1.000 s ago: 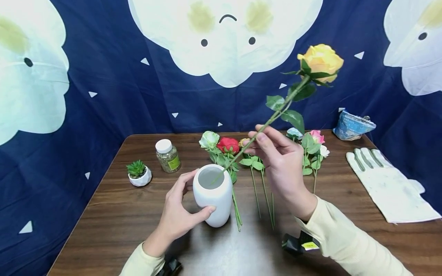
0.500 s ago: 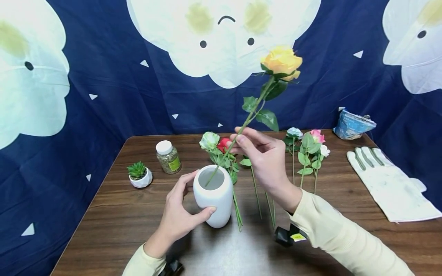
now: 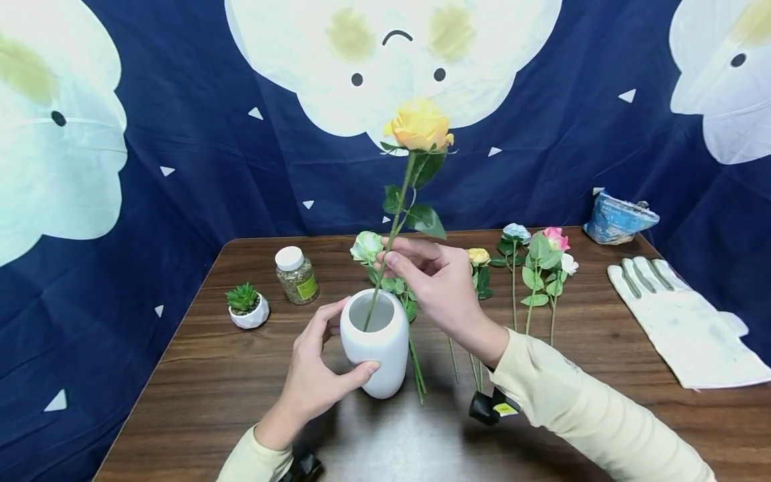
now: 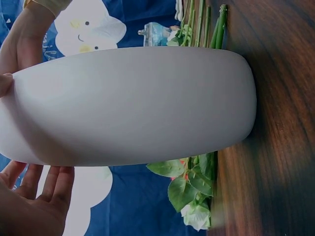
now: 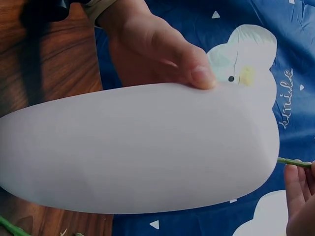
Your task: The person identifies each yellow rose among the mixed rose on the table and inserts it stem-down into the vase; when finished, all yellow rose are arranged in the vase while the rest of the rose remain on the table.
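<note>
In the head view a white vase (image 3: 376, 355) stands on the table, and my left hand (image 3: 316, 368) grips its left side, thumb across the front and fingers behind. My right hand (image 3: 442, 288) pinches the stem of a yellow rose (image 3: 419, 126) between thumb and fingers above the vase. The lower end of that stem lies inside the vase mouth; its tip is hard to make out. The left wrist view shows the vase's smooth side (image 4: 133, 105) with my left fingers under it. In the right wrist view the green stem (image 5: 293, 162) leaves the rim beside my right fingers.
Behind the vase lies a pale green rose (image 3: 366, 248). To the right are a small yellow flower (image 3: 478, 256), a blue flower (image 3: 516, 233) and a pink rose (image 3: 555, 238). A jar (image 3: 297, 276), a potted succulent (image 3: 247, 306), a glove (image 3: 687, 328) and a blue pouch (image 3: 619, 219) stand or lie around.
My right hand has moved left, bringing the yellow rose from a strong slant to nearly upright over the vase. The left hand has kept its grip on the vase.
</note>
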`<state>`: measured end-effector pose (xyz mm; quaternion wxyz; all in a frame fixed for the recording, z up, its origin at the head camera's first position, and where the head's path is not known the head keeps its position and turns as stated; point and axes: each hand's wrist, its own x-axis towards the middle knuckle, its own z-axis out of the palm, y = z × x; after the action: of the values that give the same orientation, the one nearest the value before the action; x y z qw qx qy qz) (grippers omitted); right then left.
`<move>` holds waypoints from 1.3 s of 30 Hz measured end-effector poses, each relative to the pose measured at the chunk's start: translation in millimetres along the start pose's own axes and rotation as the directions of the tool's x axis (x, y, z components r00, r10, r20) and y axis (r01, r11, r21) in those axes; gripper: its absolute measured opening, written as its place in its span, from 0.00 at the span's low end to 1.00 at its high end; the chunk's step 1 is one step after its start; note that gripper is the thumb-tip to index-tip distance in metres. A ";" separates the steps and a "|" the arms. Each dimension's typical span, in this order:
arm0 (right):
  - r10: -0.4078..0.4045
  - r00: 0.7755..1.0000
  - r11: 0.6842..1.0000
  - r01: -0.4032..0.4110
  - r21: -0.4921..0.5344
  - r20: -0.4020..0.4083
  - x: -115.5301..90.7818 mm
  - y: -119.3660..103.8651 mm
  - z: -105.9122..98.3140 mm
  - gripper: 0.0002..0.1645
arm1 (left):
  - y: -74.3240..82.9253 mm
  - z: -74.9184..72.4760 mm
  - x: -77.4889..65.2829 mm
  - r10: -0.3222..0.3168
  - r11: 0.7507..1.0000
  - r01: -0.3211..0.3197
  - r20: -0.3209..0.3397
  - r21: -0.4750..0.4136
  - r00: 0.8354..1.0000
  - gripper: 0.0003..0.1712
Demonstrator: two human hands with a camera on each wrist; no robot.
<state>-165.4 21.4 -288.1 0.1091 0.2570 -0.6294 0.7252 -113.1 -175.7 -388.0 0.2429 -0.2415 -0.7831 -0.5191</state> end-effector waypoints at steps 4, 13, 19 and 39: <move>0.011 1.000 1.000 -0.011 0.005 0.013 1.1 3.4 2.6 0.13 | -0.1 -0.8 -1.4 -0.012 1.000 0.012 -0.002 0.004 1.000 0.47; 0.012 0.995 0.999 -0.008 -0.043 0.099 0.2 4.6 8.7 0.12 | -0.7 -1.3 -2.1 -0.007 1.000 0.007 -0.003 -0.001 1.000 0.48; 0.014 0.989 0.993 0.004 -0.122 0.148 -0.5 5.7 9.4 0.11 | -0.2 -0.9 -1.2 -0.009 1.000 0.009 0.005 0.008 1.000 0.47; -0.045 0.966 0.982 0.090 -0.168 0.255 1.6 10.1 10.5 0.10 | 1.8 -1.3 0.8 -0.038 0.999 0.038 0.011 0.026 0.999 0.47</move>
<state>-169.2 9.1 -295.2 0.0760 0.3569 -0.6911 0.6238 -112.4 -176.2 -385.8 0.2314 -0.2264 -0.7956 -0.5121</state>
